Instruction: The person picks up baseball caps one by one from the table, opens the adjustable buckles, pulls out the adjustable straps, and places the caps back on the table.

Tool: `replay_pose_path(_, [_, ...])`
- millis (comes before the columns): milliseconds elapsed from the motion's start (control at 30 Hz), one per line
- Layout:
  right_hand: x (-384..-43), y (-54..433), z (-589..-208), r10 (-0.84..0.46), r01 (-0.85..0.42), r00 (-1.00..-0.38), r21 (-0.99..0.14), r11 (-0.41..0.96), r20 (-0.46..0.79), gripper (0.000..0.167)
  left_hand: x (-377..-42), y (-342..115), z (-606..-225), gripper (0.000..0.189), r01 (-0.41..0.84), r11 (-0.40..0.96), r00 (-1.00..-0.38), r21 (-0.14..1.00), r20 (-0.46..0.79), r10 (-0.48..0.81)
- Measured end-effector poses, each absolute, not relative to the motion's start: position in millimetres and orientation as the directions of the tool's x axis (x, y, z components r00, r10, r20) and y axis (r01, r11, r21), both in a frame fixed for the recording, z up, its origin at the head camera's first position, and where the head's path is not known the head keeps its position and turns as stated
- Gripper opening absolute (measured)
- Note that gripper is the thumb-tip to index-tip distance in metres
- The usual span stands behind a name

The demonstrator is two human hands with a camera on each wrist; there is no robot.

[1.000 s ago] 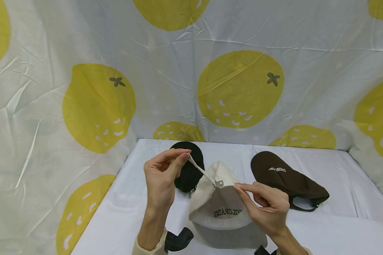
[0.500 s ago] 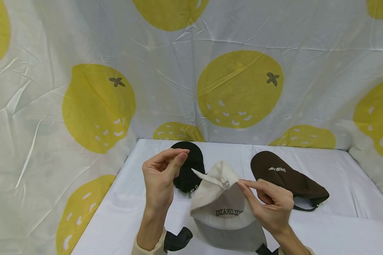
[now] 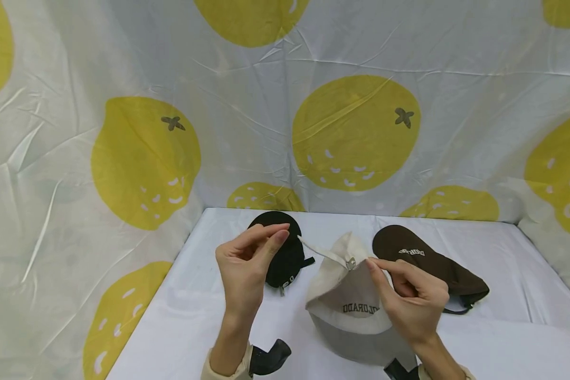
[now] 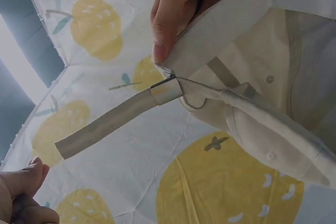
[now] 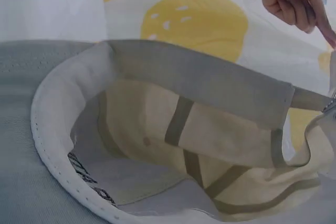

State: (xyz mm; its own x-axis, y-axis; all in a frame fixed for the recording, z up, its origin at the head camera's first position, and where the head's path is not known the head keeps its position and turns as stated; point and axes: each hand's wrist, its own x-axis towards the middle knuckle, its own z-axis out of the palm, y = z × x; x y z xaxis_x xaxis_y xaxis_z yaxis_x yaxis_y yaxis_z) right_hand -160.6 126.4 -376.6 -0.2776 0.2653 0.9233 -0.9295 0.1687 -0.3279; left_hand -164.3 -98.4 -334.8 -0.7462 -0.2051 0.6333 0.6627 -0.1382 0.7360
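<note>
A white cap point(image 3: 330, 282) with a grey brim point(image 3: 361, 340) hangs from my right hand point(image 3: 413, 295), its opening and mirrored lettering facing me. Thumb and index finger of that hand pinch the cap's back edge beside a metal buckle point(image 3: 351, 263). From the buckle a narrow adjustment strap point(image 4: 105, 129) sticks out, its end loose. My left hand point(image 3: 244, 264) is just left of that end, fingers curled, thumb and index tips close together. The left wrist view shows a gap between the strap end and the left fingertips point(image 4: 39, 169). In the right wrist view the cap's inner band point(image 5: 199, 69) shows.
Behind my left hand lies a black cap point(image 3: 285, 258) on the white-covered table point(image 3: 171, 316). A dark brown cap point(image 3: 423, 258) with pale lettering lies at the right, partly behind my right hand. A lemon-printed curtain point(image 3: 247, 132) encloses the back and sides.
My left hand has let go of the strap end, which now hangs free. My right hand has carried the white cap slightly right and up; the left has shifted slightly right.
</note>
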Motion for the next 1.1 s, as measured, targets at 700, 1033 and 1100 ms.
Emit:
replay_pose_path(700, [-162, 142, -370, 0.458, -0.839, -0.343, -0.486, 0.243, 0.820, 0.006, -170, -27, -375, 0.015, 0.798, 0.014, -0.602, 0.603, 0.797, -0.045])
replay_pose_path(1033, [-162, 147, -369, 0.471, -0.832, -0.348, -0.499, 0.244, 0.810, 0.005, -173, -3, -396, 0.014, 0.815, 0.025, -0.579, 0.579, 0.815, -0.025])
replay_pose_path(1100, [-162, 148, -370, 0.475, -0.833, -0.346, -0.498, 0.241, 0.809, 0.005, -174, 0, -399, 0.015, 0.817, 0.026, -0.576, 0.577, 0.817, -0.032])
